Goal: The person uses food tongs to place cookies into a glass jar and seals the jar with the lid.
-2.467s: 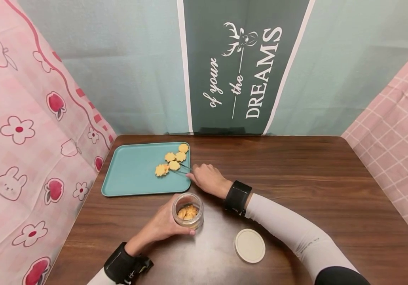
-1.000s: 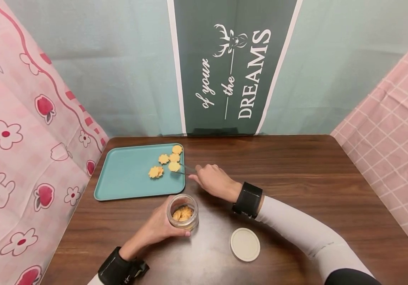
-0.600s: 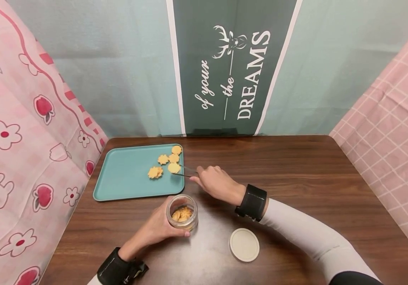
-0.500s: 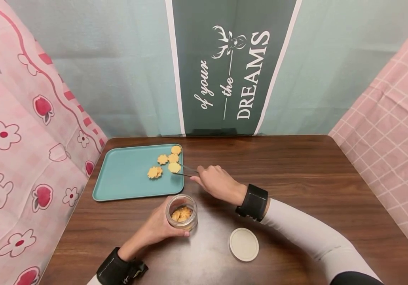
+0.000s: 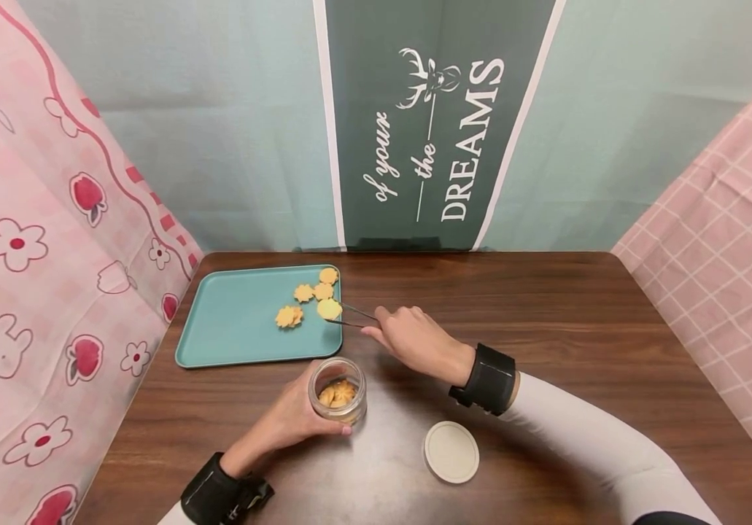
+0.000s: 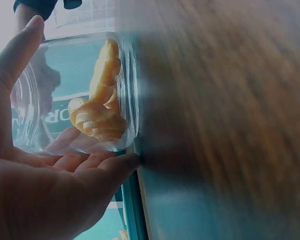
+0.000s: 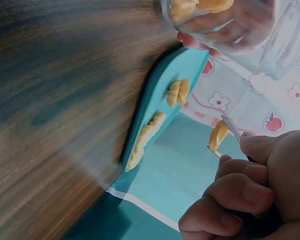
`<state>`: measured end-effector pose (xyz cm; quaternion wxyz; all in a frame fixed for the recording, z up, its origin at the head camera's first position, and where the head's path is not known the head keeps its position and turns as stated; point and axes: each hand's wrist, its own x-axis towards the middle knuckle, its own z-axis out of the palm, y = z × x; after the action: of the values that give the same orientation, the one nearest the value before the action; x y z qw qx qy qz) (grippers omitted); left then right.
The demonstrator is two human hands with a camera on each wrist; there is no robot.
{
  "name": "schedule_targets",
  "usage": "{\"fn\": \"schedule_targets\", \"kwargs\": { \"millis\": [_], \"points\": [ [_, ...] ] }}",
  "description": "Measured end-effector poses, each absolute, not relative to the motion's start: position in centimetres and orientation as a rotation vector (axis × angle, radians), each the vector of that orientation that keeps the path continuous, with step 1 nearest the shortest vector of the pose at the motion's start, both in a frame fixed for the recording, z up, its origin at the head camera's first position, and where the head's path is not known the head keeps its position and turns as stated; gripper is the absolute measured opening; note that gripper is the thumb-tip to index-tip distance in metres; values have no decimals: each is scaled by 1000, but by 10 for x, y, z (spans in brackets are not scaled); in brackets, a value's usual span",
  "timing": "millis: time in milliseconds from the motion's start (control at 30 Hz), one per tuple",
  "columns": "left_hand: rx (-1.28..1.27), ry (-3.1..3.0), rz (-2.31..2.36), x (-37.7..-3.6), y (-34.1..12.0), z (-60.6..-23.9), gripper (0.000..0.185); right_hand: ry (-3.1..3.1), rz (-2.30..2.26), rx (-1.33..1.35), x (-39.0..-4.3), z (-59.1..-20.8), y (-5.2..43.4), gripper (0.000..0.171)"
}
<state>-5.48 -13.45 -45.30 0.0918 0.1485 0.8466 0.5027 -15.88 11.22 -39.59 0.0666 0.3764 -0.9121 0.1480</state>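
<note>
As jar point(image 5: 338, 390) holds cookies point(image 5: 338, 394), tray point(image 5: 238, 328) likewise

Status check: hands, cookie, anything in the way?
Right hand pinches metal tweezers gripping one yellow flower-shaped cookie, lifted over teal tray. Left hand holds open glass jar. Path clear.

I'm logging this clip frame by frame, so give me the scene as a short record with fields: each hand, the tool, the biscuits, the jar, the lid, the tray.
left hand: grips the jar from the side
right hand: holds the tweezers
tweezers: pinch one biscuit at the tray's right edge
jar: open, upright on the table, biscuits inside
lid: lies flat on the table, right of the jar
tray: teal, four or so more biscuits near its right end
</note>
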Motion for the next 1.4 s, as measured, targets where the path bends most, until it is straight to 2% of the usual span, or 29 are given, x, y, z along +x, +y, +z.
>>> {"fn": "schedule_targets", "kwargs": {
  "millis": [1400],
  "points": [
    [468,2505,1497,-54,-138,-457,99,-2619,522,1292,-100,-363,144,34]
  ]
}}
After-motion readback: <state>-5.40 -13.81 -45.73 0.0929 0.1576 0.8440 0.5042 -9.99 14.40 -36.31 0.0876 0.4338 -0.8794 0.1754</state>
